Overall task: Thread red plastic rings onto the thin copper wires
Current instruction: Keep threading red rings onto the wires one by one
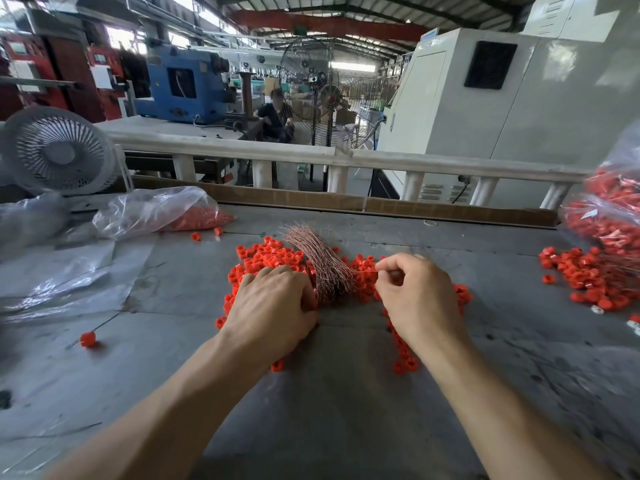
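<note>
Two bare hands at centre of a grey tabletop (329, 393), working over a loose heap of red rings (266, 259). Left hand (273, 306): palm down on the heap, fingers curled w/ tips tucked under beside the base of the copper wire bundle (320, 263); what the tips hold, if anything, cannot be told. Right hand (415, 299): fingers curled, thumb & forefinger pinching a single thin wire (365, 271) that runs level from the bundle's right side to the fingertips. Bundle lies between the two hands, fanned toward the far edge, lower end resting on the rings.

Toward the left edge: one red ring already on a wire (88, 338), lying well apart from the heap. Far-left corner: clear plastic bag (152, 211) w/ red rings inside, a few strays just beside it; white desk fan (57, 154) behind. Right edge: second pile of rings (588, 277) spilling from another clear bag (609, 209); wires seem to show among them. Cardboard strip (346, 202) lines the far edge, white railing (277, 154) beyond it. Background: blue machine (183, 84), pedestal fan (327, 95), seated person (275, 116), white cabinet (502, 98)
</note>
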`<move>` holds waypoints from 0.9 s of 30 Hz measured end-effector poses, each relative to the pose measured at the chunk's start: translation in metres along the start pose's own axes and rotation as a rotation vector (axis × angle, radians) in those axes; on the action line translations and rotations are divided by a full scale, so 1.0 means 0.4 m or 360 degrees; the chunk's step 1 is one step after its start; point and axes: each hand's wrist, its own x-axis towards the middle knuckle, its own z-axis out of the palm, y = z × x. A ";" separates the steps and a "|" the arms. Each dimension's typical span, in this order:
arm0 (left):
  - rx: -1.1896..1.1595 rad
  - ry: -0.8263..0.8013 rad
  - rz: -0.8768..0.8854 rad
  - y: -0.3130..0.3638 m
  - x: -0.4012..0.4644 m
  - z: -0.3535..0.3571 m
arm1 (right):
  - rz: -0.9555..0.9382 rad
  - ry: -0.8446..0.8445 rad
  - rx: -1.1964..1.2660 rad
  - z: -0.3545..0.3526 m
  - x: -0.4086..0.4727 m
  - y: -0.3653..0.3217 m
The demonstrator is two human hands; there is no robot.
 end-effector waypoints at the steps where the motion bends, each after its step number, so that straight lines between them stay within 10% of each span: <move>1: 0.0001 0.0000 0.0001 0.000 -0.001 0.001 | 0.0011 -0.0024 -0.0027 0.000 0.000 0.000; 27: -0.0130 0.0108 -0.0027 -0.001 0.008 0.001 | 0.0269 0.0111 0.1789 -0.017 -0.012 -0.052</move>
